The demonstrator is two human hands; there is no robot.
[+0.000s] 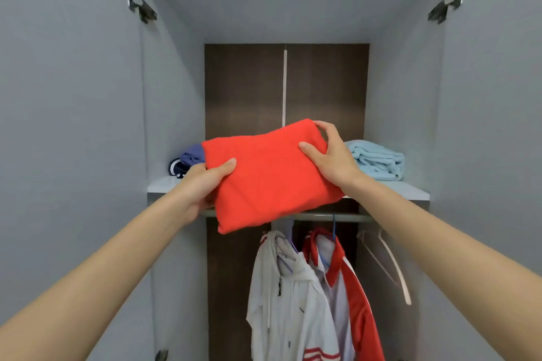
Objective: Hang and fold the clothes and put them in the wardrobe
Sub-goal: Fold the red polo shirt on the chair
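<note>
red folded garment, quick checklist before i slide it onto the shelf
1. Grip: left hand holds the left edge of the folded red garment and right hand holds its upper right corner. ok
2. Fold intact: compact, no loose ends hanging. ok
3. Access: wardrobe doors are swung open. ok
4. Headroom above the shelf: open space up to the top panel. ok
5. Free spot between the purple garment and the light blue towel: the red garment hides the middle. cannot tell
</note>
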